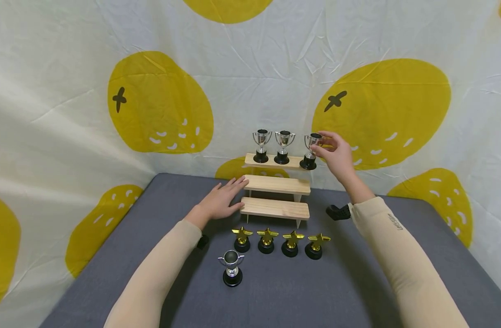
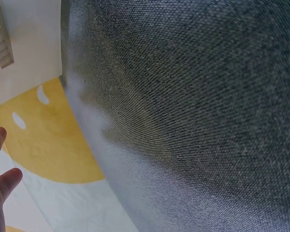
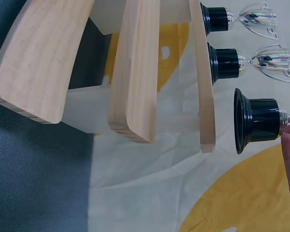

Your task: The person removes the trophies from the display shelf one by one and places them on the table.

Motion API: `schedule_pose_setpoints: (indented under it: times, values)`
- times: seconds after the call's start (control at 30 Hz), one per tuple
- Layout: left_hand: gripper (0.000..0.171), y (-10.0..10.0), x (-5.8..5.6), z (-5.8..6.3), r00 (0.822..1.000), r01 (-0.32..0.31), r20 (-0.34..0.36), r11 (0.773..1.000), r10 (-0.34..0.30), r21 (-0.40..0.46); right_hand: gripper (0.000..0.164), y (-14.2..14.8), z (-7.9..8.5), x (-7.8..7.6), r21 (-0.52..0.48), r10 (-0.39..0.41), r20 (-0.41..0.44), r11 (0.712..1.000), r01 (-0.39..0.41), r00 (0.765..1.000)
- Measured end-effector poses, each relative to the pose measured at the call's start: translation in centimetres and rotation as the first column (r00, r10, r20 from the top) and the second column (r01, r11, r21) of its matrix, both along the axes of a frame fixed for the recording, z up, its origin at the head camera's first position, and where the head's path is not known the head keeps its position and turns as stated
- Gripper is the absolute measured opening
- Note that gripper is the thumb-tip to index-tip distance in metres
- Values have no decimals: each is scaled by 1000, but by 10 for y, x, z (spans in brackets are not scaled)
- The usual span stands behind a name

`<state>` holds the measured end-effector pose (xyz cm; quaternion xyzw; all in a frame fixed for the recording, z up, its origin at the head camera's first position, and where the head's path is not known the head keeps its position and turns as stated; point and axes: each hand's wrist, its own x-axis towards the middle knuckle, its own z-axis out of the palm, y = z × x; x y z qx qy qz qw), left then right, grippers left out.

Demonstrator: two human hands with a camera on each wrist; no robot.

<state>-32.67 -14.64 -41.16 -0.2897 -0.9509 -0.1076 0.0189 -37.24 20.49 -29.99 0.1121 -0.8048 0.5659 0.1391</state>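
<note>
My right hand [image 1: 335, 152] pinches a small silver trophy cup [image 1: 309, 160] with a black base. In the right wrist view that base [image 3: 261, 121] hangs a little off the top board [image 3: 207, 116] of a three-tier wooden stand. Two matching silver cups, the left one [image 1: 261, 145] and the middle one [image 1: 283, 146], stand upright on that tier. My left hand [image 1: 222, 199] lies with straight fingers at the left ends of the middle shelf [image 1: 276, 184] and the bottom shelf [image 1: 275, 207]. Only a few of its fingertips [image 2: 9, 181] show in the left wrist view.
Several gold star trophies, the leftmost [image 1: 242, 240] and rightmost [image 1: 315, 247] among them, stand in a row before the stand. Nearer me is another silver cup [image 1: 231, 269]. A grey cloth [image 1: 299, 296] covers the table, and a white curtain [image 1: 254, 54] with yellow fruit hangs behind.
</note>
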Motion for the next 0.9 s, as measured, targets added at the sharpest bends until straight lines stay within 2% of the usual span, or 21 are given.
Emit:
schedule_pose_setpoints:
  times: [0.37,0.63,0.9]
  values:
    - [74,0,1,0,1000,-2,0,1000,2,-4,57,5,-3,19,32,43,-52,999,-41,998]
    - [74,1,0,0,1000,4,-7,1000,-4,6,52,7,-7,36,10,80,-84,997,-79,993]
    - [73,1,-1,1,1000,5,1,1000,-5,-8,53,9,-13,54,47,109,-85,993,-106,990]
